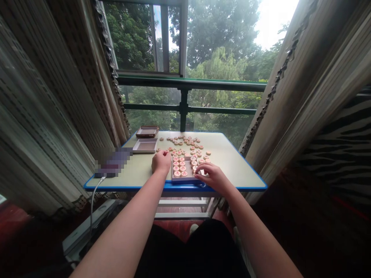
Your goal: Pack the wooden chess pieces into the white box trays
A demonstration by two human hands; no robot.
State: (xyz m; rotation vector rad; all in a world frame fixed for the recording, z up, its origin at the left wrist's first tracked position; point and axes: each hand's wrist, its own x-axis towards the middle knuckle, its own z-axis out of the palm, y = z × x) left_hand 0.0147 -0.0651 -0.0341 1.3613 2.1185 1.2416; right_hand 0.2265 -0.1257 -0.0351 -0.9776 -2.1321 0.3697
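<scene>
A shallow open box [182, 179] lies near the table's front edge. Round Chinese chess pieces [182, 168] with red characters stand in rows along its left side, and a column of pieces [193, 158] runs down its right side. My right hand [213, 175] reaches over the box's right wall, thumb and fingers closed about a piece at the lower end of that column. Just left of the box, my left hand [162, 161] is closed above the tabletop with its fingers curled in; whatever it may hold is hidden.
Many loose pieces [189, 141] are scattered behind the box on the blue-edged table [232, 170]. At the back left are an empty tray [145, 145] and a brown-rimmed box [147, 131]. A blurred-out device [113, 162] with a white cable [93, 197] rests at the left edge.
</scene>
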